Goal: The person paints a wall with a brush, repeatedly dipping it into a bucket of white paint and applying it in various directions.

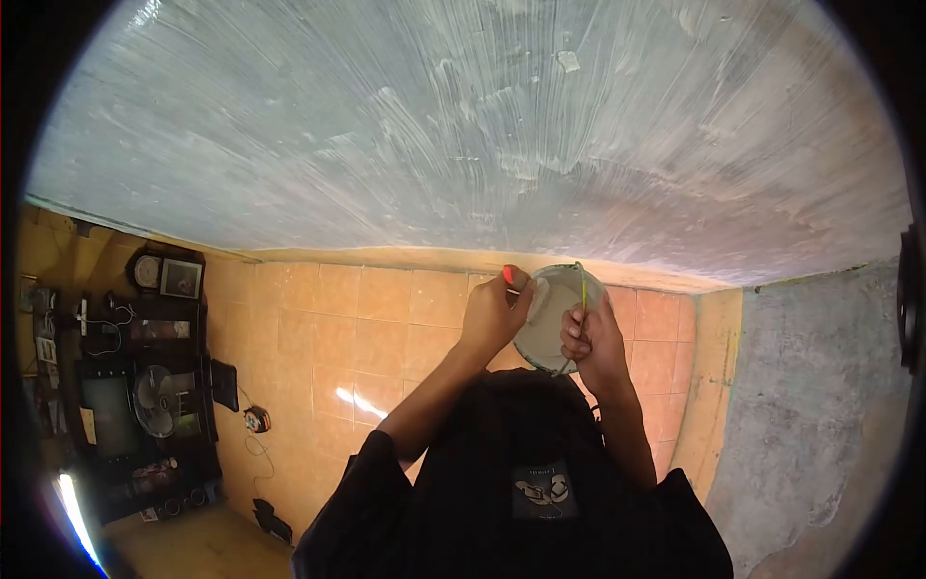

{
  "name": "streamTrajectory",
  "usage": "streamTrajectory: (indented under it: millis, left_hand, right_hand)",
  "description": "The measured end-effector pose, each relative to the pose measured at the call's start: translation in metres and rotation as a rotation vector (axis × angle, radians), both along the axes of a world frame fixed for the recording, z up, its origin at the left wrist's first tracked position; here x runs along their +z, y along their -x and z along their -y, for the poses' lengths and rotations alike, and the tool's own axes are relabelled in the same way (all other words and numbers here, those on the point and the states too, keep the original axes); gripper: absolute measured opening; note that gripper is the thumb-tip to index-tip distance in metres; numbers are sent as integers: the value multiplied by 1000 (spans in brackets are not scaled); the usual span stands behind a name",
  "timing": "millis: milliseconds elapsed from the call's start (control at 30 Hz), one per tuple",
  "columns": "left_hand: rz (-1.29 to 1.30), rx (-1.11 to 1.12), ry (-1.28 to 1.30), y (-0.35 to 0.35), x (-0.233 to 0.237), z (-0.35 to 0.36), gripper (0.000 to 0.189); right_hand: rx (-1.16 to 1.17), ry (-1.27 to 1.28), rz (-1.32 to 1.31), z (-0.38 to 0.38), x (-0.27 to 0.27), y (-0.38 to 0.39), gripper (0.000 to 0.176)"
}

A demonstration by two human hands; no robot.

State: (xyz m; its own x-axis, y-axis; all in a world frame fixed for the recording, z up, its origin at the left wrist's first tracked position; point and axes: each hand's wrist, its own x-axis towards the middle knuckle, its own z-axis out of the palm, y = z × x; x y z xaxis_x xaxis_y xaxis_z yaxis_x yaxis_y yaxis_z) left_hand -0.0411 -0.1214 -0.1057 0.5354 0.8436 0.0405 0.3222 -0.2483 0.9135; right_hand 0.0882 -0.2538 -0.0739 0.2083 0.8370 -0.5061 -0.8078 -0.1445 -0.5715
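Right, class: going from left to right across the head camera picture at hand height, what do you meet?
Dark shelf unit → small corded device on the floor tiles → left hand → right hand → rough grey wall.

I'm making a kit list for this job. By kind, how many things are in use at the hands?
hands: 2, the left hand and the right hand
round pale container: 1
red-tipped tool, in the left hand: 1
thin green stick, in the right hand: 1
Total: 5
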Motion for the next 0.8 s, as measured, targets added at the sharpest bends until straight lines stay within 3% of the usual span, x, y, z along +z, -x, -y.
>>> streamTrajectory:
  millis: [67, 400, 800]
  left_hand:
    - [-118, -63, -50, 0, 0, -1, 18]
    - [-102, -53, -111, 0, -22, 12, 23]
    - [-167, -86, -194, -2, -28, 15, 23]
  right_hand:
    - [17, 4, -1, -1, 2, 0, 54]
    - [9, 49, -26, -1, 7, 5, 65]
    - [2, 38, -32, 2, 11, 8, 65]
